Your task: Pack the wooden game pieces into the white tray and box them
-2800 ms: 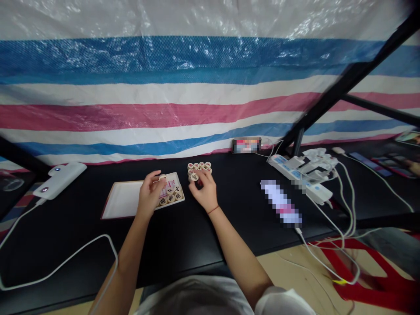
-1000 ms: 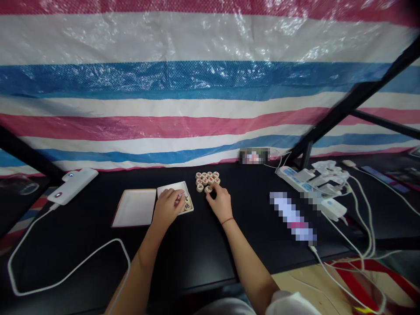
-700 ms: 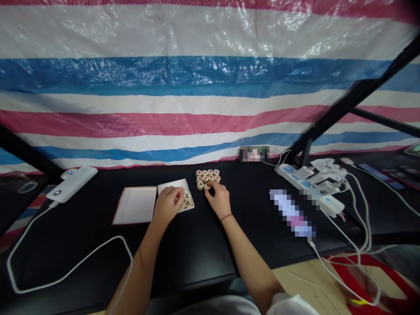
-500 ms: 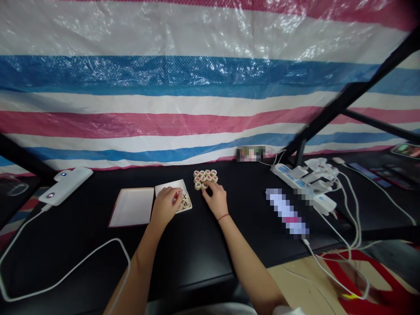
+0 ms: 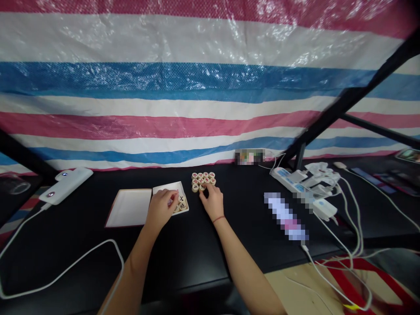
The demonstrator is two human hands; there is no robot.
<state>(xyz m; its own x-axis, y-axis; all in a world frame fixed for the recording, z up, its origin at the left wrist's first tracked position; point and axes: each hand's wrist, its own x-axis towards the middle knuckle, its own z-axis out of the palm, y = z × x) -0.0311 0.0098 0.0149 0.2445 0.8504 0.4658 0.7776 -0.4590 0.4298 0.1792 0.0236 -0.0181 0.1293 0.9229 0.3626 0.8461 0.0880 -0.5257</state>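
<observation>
Small round white Chinese chess pieces (image 5: 201,175) stand in close rows on the black table, the back rows marked in red. My right hand (image 5: 214,202) has thumb and fingers closed round a chess piece (image 5: 201,187) in the front row, beside another black-marked chess piece (image 5: 195,188). To the left is a shallow white box (image 5: 172,186) with several black-marked chess pieces (image 5: 182,205) inside. Over this box my left hand (image 5: 160,207) is curled, fingertips drawn together; what they hold, if anything, is hidden.
An open box lid (image 5: 129,208) lies left of the box. A white device (image 5: 70,186) with a cable is at far left. On the right are a phone-like blurred object (image 5: 285,216) and a power strip (image 5: 303,192) with plugs and cables. A striped sheet (image 5: 183,127) hangs behind.
The view has shifted slightly, moving the table's things a little left and down. Both hands keep nearly the same places, the left over the box and the right at the front row.
</observation>
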